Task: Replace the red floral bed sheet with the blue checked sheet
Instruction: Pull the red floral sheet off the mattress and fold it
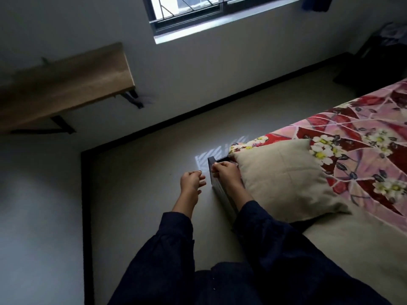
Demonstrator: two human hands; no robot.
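Since the red floral sheet (363, 137) lies over the far part of the bed, with bare beige mattress (352, 249) showing nearest the person, the step in hand looks like freeing the sheet at the head corner. The right hand (225, 172) sits at the corner of the dark bed frame (217, 183), just beside the beige pillow (284, 179), fingers curled; whether it pinches a hem or only touches the frame I cannot tell. The left hand (192, 180) hovers over the floor (143, 183), loosely curled and holding nothing.

To do this well, I would take the pillow off first (it lies on the sheet's edge and would drag), then put both hands on the corner and draw the cloth up and away from the frame instead of tugging sideways, which could snag it. The blue checked sheet is nowhere in view, so it has to be fetched before the floral one is bundled away.
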